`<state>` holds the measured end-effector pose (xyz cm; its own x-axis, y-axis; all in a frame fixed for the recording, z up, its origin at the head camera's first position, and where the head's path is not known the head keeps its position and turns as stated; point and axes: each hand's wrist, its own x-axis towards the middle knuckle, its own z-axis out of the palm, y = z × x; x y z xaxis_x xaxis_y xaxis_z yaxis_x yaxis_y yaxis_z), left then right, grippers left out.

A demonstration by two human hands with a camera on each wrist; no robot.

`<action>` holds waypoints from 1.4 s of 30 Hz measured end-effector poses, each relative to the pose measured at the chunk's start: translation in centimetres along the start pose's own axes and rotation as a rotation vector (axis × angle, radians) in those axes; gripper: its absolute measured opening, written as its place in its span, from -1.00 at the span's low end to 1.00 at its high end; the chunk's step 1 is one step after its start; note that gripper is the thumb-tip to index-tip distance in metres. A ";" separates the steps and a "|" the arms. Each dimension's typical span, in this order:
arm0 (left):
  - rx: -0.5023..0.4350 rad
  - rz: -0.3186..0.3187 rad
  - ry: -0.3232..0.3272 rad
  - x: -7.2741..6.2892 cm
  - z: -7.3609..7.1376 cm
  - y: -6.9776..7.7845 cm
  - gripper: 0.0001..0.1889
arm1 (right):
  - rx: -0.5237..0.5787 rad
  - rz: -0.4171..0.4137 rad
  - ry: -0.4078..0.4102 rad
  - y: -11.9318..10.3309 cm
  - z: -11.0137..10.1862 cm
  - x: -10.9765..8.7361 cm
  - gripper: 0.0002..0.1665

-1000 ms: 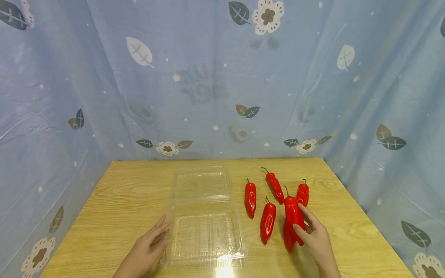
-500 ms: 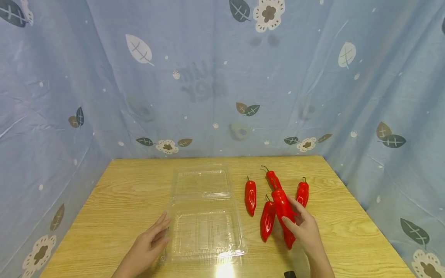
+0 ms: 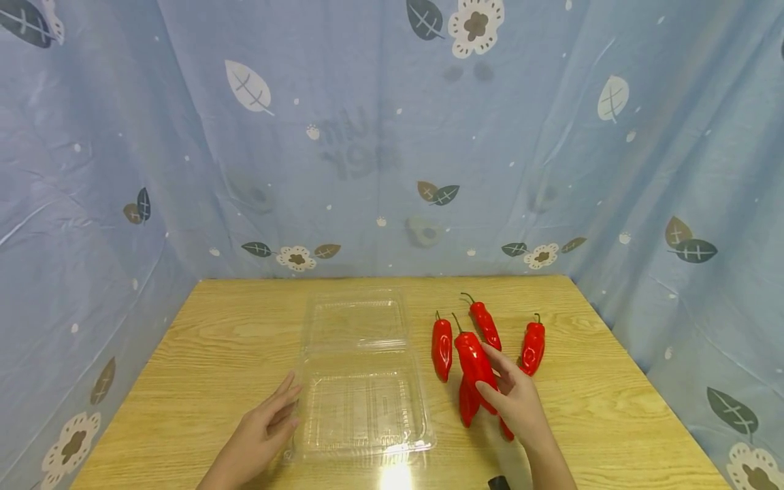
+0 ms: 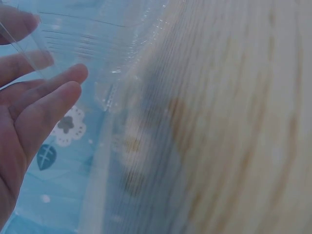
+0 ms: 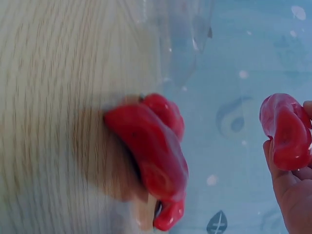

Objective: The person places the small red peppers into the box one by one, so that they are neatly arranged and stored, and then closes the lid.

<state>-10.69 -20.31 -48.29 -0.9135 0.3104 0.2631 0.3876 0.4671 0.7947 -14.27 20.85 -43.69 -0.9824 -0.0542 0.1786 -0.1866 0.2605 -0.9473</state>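
While the relaxed left grip (image 3: 260, 427) flanks the clear container (image 3: 358, 412), a red pepper (image 3: 474, 361) sits pinched inside the right grip (image 3: 516, 401).

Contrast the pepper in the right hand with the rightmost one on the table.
The held pepper is raised in the right hand; the rightmost pepper lies on the table. The held pepper's stem looks longer and straighter; the rightmost pepper's is short and bent. Both are red and glossy.
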 end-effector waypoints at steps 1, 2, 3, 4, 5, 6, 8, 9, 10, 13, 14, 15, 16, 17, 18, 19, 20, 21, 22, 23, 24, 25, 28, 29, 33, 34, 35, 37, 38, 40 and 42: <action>-0.003 -0.007 -0.001 0.0 0.0 0.0 -0.53 | 0.007 -0.012 -0.007 0.0 0.2 0.1 -0.28; -0.006 -0.013 -0.002 0.0 0.0 0.0 -0.53 | 0.017 -0.019 -0.018 0.0 0.4 0.1 -0.28; -0.008 -0.017 -0.004 -0.1 0.0 0.0 -0.53 | 0.026 -0.019 -0.028 0.0 0.6 0.2 -0.28; -0.010 -0.022 -0.005 -0.1 0.0 0.1 -0.53 | 0.035 -0.016 -0.036 0.0 0.8 0.3 -0.28; -0.012 -0.030 -0.006 -0.1 0.0 0.1 -0.53 | 0.048 -0.013 -0.047 -0.1 1.0 0.4 -0.29; -0.011 -0.034 -0.006 -0.1 0.0 0.1 -0.53 | 0.063 -0.010 -0.059 -0.1 1.2 0.5 -0.29; -0.011 -0.040 -0.002 -0.1 0.0 0.0 -0.53 | 0.085 -0.011 -0.081 -0.1 1.6 0.7 -0.29; -0.005 -0.038 -0.001 -0.1 0.0 0.0 -0.53 | 0.095 -0.014 -0.092 -0.1 1.8 0.7 -0.30; -0.008 -0.044 0.001 -0.1 0.1 0.0 -0.52 | 0.098 -0.022 -0.100 0.0 2.0 0.8 -0.30; -0.002 -0.039 0.007 -0.1 0.1 -0.1 -0.53 | 0.107 -0.058 -0.141 0.2 2.6 1.0 -0.30; 0.004 -0.030 0.008 -0.1 0.1 -0.2 -0.53 | 0.114 -0.067 -0.162 0.2 2.8 1.0 -0.30; 0.010 -0.018 0.009 -0.1 0.1 -0.2 -0.53 | 0.124 -0.065 -0.180 0.2 3.0 1.1 -0.30; 0.010 -0.011 0.012 -0.1 0.1 -0.3 -0.54 | 0.135 -0.059 -0.199 0.2 3.2 1.1 -0.30; 0.018 0.004 0.012 -0.1 0.1 -0.3 -0.54 | 0.151 -0.052 -0.222 0.2 3.4 1.2 -0.29; 0.027 0.019 0.013 -0.1 0.1 -0.3 -0.54 | 0.165 -0.047 -0.245 0.2 3.6 1.2 -0.29; 0.029 0.024 0.013 -0.1 0.1 -0.3 -0.54 | 0.177 -0.041 -0.267 0.2 3.8 1.3 -0.29; 0.028 0.026 0.014 -0.1 0.1 -0.4 -0.54 | 0.186 -0.035 -0.284 0.2 4.0 1.3 -0.29; 0.027 0.027 0.015 -0.1 0.1 -0.4 -0.54 | 0.193 -0.028 -0.297 0.2 4.2 1.4 -0.29; 0.027 0.029 0.014 -0.1 0.1 -0.3 -0.54 | 0.193 -0.027 -0.310 0.2 4.4 1.4 -0.29; 0.026 0.030 0.012 -0.1 0.1 -0.3 -0.54 | 0.189 -0.036 -0.323 0.2 4.6 1.5 -0.29; 0.024 0.028 0.012 -0.1 0.2 -0.3 -0.54 | 0.187 -0.036 -0.331 0.1 4.9 1.5 -0.29; 0.022 0.026 0.010 -0.1 0.2 -0.3 -0.54 | 0.185 -0.031 -0.338 0.1 5.1 1.6 -0.29; 0.007 0.015 0.003 -0.1 0.2 -0.2 -0.53 | 0.174 -0.039 -0.356 -0.1 5.7 1.7 -0.29; 0.002 0.008 0.001 0.0 0.2 -0.2 -0.53 | 0.173 -0.045 -0.364 -0.2 5.9 1.7 -0.30; -0.011 -0.032 -0.004 0.0 0.2 -0.2 -0.51 | 0.166 -0.074 -0.400 -0.2 6.8 2.0 -0.30; -0.009 -0.040 -0.007 0.0 0.2 -0.2 -0.51 | 0.166 -0.079 -0.411 -0.3 7.0 2.0 -0.30; -0.014 -0.055 -0.006 0.0 0.3 -0.3 -0.50 | 0.168 -0.087 -0.422 -0.3 7.2 2.1 -0.30; -0.016 -0.074 -0.008 -0.1 0.3 -0.4 -0.50 | 0.170 -0.098 -0.443 -0.3 7.6 2.2 -0.30; -0.018 -0.081 -0.009 -0.1 0.4 -0.4 -0.50 | 0.171 -0.101 -0.451 -0.3 7.8 2.3 -0.30; -0.023 -0.087 -0.006 -0.1 0.4 -0.5 -0.50 | 0.174 -0.102 -0.467 -0.3 8.2 2.4 -0.32; -0.020 -0.075 -0.003 0.0 0.4 -0.5 -0.50 | 0.169 -0.100 -0.476 -0.3 8.5 2.5 -0.33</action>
<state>-10.80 -20.24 -48.97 -0.9393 0.2779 0.2010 0.3159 0.4726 0.8227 -16.64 12.48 -45.25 -0.8415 -0.5138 0.1669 -0.2374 0.0743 -0.9686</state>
